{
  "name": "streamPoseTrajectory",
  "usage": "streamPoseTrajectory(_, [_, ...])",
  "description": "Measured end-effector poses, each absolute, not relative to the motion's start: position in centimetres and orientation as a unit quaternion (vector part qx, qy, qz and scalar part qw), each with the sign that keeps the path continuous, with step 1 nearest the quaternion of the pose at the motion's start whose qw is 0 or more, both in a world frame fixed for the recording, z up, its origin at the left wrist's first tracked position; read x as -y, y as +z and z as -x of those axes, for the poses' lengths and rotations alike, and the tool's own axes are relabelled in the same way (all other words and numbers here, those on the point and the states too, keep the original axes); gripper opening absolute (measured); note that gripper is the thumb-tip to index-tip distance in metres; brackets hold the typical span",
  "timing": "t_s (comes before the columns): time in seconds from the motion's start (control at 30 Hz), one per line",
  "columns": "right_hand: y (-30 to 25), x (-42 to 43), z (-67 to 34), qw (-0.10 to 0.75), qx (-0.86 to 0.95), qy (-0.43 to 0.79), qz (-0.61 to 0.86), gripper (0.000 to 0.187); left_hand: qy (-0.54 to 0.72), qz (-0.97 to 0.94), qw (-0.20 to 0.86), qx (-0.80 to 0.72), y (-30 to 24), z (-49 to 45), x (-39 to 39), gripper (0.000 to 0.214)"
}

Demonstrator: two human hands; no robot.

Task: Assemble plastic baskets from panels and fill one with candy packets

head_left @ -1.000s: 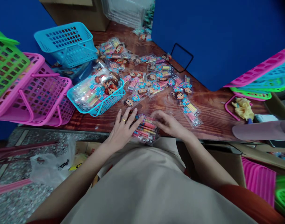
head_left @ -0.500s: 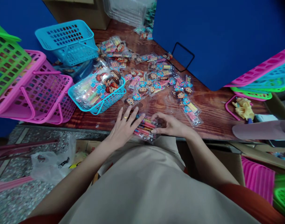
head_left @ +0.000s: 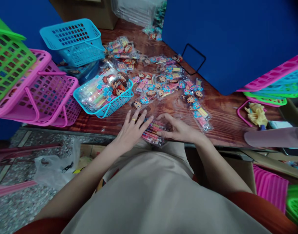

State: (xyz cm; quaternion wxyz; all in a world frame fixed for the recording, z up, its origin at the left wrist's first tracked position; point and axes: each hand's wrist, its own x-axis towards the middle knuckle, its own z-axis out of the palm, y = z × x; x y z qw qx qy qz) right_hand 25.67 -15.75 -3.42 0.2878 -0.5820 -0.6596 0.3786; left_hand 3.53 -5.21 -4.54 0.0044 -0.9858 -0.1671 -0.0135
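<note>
The left hand (head_left: 131, 131) lies flat, its fingers (head_left: 141, 117) spread wide, a gold ring on one, with the tips on the left end of a bundle of plastic-wrapped packets (head_left: 152, 136). The bundle sits at the near edge of the wooden table (head_left: 224, 125). The right hand (head_left: 179, 128) arches over the bundle's right end, fingers curved and narrowly cupped; whether it grips, I cannot tell. Just beyond lie loose character packets (head_left: 166, 76), and a turquoise basket (head_left: 112, 106) sits far left, heaped with packets. The slick wrappers could slide apart under so light a hold, and with so little table beneath it, the bundle could drop over the near edge. A knuckle catching the heaped basket could tip it.
</note>
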Motion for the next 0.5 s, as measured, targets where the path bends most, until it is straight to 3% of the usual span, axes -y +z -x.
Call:
streamPoseTrajectory(0.13, [-3.22,15.95,-25.12,0.264,0.674,0.377,0.578,0.078,-0.017,0.986,0.006,0.165,-4.71,-3.53,5.13,0.082])
streamPoseTrajectory(0.5, [-3.47,16.01,-25.09,0.259,0.677,0.342,0.598,0.058,-0.021,0.99,-0.022,0.139,-4.33,-3.43,4.45,0.096])
